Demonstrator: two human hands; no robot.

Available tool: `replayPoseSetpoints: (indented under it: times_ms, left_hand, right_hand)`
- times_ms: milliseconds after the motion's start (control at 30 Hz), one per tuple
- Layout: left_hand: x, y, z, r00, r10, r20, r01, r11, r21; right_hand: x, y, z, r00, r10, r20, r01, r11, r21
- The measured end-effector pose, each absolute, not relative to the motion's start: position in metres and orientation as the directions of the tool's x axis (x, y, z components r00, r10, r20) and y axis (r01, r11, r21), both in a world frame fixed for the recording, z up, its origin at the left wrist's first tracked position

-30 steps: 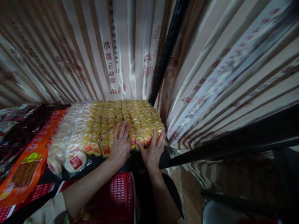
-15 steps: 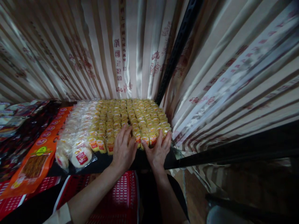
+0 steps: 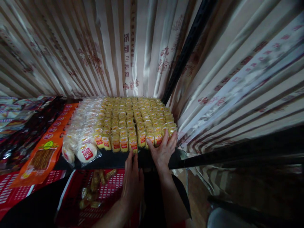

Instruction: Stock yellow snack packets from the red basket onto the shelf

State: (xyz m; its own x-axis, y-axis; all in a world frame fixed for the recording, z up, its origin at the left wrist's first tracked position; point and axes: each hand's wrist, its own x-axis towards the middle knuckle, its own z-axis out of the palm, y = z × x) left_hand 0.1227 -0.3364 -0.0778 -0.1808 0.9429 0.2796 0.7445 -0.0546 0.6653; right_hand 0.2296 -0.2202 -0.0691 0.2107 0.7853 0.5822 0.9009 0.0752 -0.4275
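Watcher: Since the frame half a second ago, your left hand (image 3: 133,180) has been dropping from the tops of the yellow packs (image 3: 133,122) to their front edge, while your right hand (image 3: 162,152) is staying at the right front corner.

Operator: What is surrounding them?

Watcher: A pleated curtain (image 3: 114,47) is hanging behind. The black shelf (image 3: 111,161) is carrying the yellow packs in long rows; the red basket (image 3: 111,186) is standing below its edge. White round packs (image 3: 86,152) are sitting left of the rows, and an orange packet (image 3: 42,158) is lying beyond those.

Operator: How far along is it looking?

Watcher: Mostly done, I am judging: nearly all the rows are standing close together. A dark gap is separating two of them, and the fronts aren't lining up evenly. Some loose yellow packs (image 3: 95,182) are lying in the basket.

Operator: And the hands?

Watcher: Your right is spreading wide, fingers and thumb resting against the front packs. Your left is holding nothing that shows, its fingers straight and close together, reaching the bottom of one front pack; whether they are pressing, I cannot tell.
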Motion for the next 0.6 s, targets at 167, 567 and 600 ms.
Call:
replayPoseSetpoints:
  times_ms: [167, 567, 600]
  left_hand:
    - [0.124, -0.323, -0.075, -0.176, 0.925, 0.337, 0.73, -0.107, 0.675]
    - [0.108, -0.316, -0.058, -0.197, 0.905, 0.377, 0.684, -0.148, 0.715]
    - [0.109, -0.318, -0.058, -0.196, 0.91, 0.364, 0.677, -0.143, 0.722]
  right_hand:
    - [0.229, -0.22, -0.07, 0.217, 0.782, 0.584, 0.898, 0.074, -0.434]
    - [0.229, -0.22, -0.069, 0.219, 0.796, 0.564, 0.891, 0.073, -0.448]
    - [0.23, -0.22, -0.069, 0.219, 0.799, 0.56, 0.891, 0.071, -0.449]
